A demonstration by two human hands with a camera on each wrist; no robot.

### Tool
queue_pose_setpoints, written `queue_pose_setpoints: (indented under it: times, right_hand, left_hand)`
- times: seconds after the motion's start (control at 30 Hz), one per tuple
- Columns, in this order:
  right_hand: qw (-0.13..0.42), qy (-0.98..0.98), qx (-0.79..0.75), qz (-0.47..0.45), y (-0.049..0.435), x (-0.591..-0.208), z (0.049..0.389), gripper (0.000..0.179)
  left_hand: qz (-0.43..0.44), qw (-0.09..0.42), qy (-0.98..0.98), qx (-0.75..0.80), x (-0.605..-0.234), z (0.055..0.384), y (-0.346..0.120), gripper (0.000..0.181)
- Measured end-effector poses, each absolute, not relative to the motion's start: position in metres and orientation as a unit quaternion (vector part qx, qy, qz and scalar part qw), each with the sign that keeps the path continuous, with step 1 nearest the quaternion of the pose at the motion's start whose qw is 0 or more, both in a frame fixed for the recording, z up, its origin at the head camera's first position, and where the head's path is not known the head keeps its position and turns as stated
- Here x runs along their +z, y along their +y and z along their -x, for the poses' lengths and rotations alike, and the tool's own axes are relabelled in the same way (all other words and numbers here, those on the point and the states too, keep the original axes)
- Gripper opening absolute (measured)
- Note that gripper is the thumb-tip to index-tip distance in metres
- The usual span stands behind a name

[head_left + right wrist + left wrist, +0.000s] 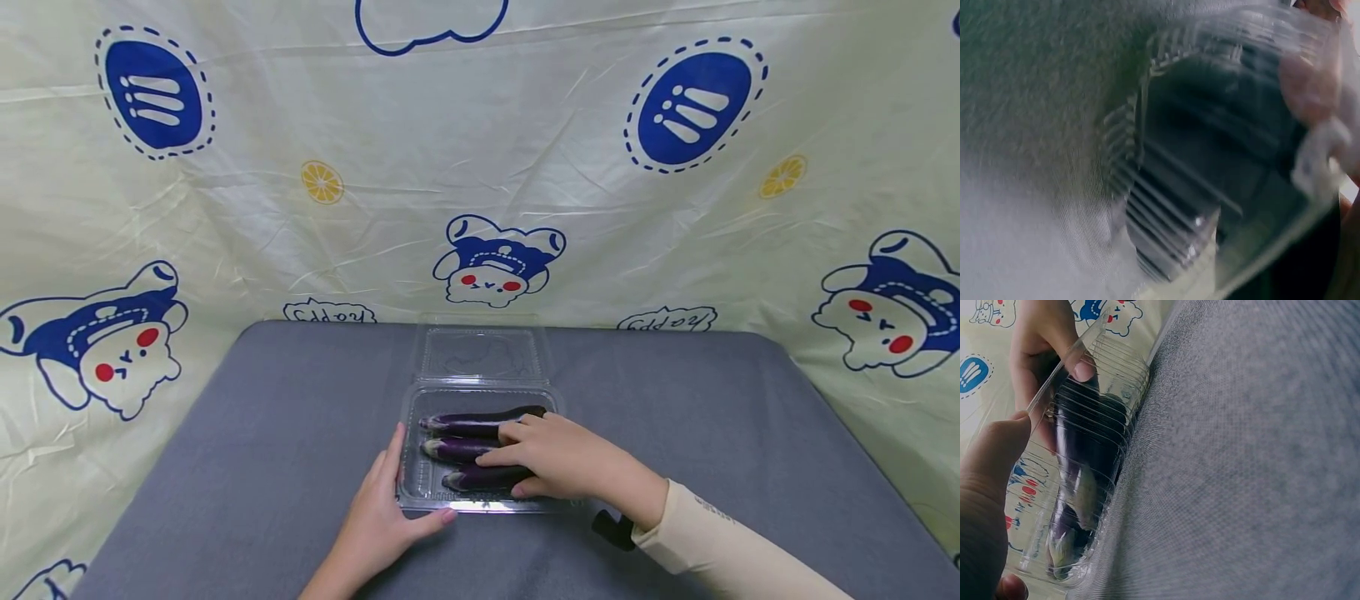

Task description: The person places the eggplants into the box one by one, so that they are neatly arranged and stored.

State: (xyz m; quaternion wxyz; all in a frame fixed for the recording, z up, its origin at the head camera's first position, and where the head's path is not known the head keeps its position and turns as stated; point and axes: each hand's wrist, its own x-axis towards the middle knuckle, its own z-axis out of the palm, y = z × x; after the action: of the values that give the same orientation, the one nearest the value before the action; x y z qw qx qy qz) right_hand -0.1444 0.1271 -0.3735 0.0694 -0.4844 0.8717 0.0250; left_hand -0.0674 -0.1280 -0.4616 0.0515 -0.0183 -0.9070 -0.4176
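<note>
Three dark purple eggplants lie side by side in a clear plastic clamshell box (420, 502): a back one (465, 425), a middle one (452, 451) and a front one (480, 478). My right hand (558, 454) reaches in over their right ends. Its thumb is on the near side of the front eggplant and a finger on its far side, gripping it. Around the box's front left corner spreads my left hand (378, 508), fingers along the left wall, thumb (997, 447) against the front rim. Through the ribbed wall, the left wrist view shows the eggplants' pale ends (1085, 500).
The box's lid (480, 354) stands open behind it, toward the table's back edge. Grey cloth covers the table (300, 433). A cream curtain (525, 125) with blue cartoon prints hangs behind. A black device (613, 530) is at my right wrist, beside a cream sleeve (720, 533).
</note>
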Motion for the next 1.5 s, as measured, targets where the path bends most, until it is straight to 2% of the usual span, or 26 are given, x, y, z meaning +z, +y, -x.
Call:
queue_pose_setpoints:
  times: [0.6,0.93,1.1,1.2,1.3,1.5]
  right_hand:
    - [0.064,0.877,-0.039,0.474,0.118,-0.401,0.143,0.058]
    - [0.046,0.87,-0.022,0.49,0.126,-0.405,0.148,0.052]
    - [0.04,0.886,-0.069,0.457,0.135,-0.402,0.15,0.049]
    - [0.031,0.904,-0.121,0.408,0.146,-0.399,0.157,0.048]
    - [0.012,0.921,-0.183,0.345,0.159,-0.398,0.169,0.048]
    - [-0.004,0.922,-0.315,0.226,0.186,-0.407,0.203,0.047]
  left_hand:
    - [0.011,0.034,-0.909,-0.416,-0.461,0.068,-0.128,0.132]
    - [0.018,0.032,-0.908,-0.417,-0.46,0.068,-0.129,0.133]
    - [0.033,0.029,-0.911,-0.409,-0.455,0.069,-0.131,0.132]
    - [0.03,0.017,-0.922,-0.385,-0.446,0.073,-0.136,0.124]
    - [0.024,0.0,-0.929,-0.37,-0.433,0.08,-0.144,0.109]
    - [0.042,-0.014,-0.91,-0.413,-0.414,0.114,-0.164,0.08]
